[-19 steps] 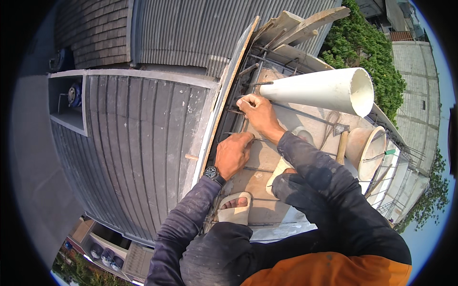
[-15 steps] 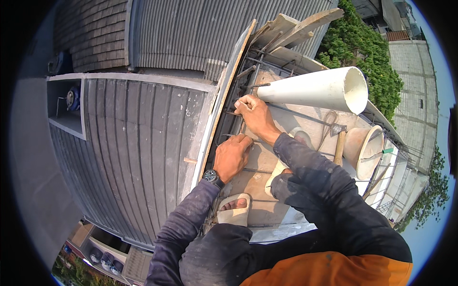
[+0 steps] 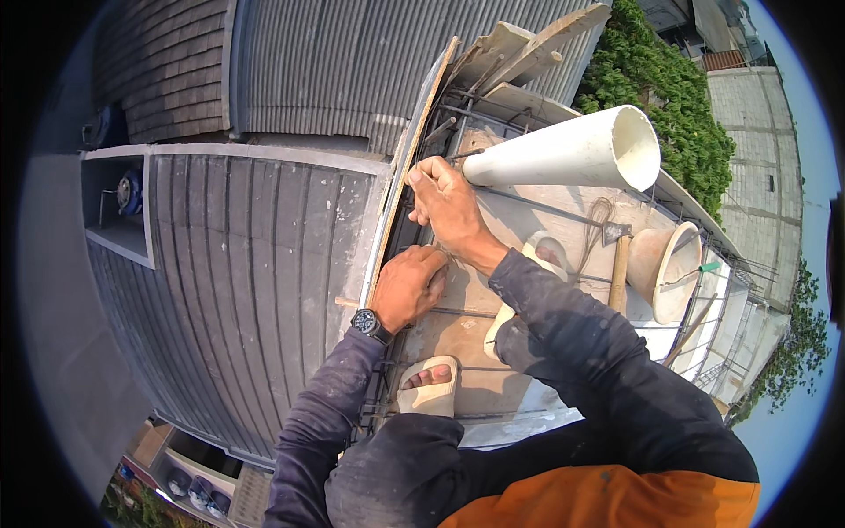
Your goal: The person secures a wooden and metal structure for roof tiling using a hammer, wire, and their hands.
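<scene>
the left hand (image 3: 412,286) presses down with fingers curled on the rebar grid (image 3: 458,310) along the slab's edge, while the right hand (image 3: 444,201) pinches thin tie wire (image 3: 414,176) beside the white pipe (image 3: 563,150). the rebar looks stiff and heavy, best gripped near a crossing; the wire looks light, springy and sharp-ended.

I see a concrete slab (image 3: 537,216) at the roof edge, crossed by steel bars (image 3: 493,195). On it lie 1 white pipe (image 3: 563,151) at the far side, a hammer (image 3: 619,264) to the right, and a pale bucket (image 3: 664,268) tipped on its side just right of the hammer. Wooden boards (image 3: 519,48) lie at the far end.
</scene>
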### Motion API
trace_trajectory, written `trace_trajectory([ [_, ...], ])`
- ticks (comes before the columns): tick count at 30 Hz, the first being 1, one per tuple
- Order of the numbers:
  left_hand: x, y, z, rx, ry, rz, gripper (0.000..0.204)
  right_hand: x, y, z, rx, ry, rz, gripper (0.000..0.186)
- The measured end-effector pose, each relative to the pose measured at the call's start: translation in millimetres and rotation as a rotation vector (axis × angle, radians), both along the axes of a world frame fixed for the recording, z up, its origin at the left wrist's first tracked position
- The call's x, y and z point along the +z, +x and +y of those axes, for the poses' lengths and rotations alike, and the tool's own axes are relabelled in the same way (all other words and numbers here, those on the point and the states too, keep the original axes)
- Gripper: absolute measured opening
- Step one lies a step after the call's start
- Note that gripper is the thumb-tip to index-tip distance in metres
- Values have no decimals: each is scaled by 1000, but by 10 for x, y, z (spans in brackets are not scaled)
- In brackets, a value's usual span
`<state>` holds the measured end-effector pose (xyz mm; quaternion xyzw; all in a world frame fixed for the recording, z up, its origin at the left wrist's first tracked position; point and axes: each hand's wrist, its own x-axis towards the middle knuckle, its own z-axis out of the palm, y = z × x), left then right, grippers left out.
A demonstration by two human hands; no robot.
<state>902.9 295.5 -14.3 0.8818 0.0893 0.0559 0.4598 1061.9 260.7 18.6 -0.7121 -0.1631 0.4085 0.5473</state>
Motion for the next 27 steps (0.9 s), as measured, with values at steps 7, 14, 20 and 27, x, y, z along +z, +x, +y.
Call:
trace_trajectory([
  [7,237,504,478,604,-742,-245,23,817,-120,146,-223,323,182,33],
  [14,715,1046,1004,423,-797,-237,40,1358,227,289,-358,655,324,44],
  [20,765,1210,1085,347,-794,-275,40,1576,357,574,-373,731,291,34],
  [27,772,1161,951,448,-831,-280,35,1455,130,269,-508,673,231,37],
])
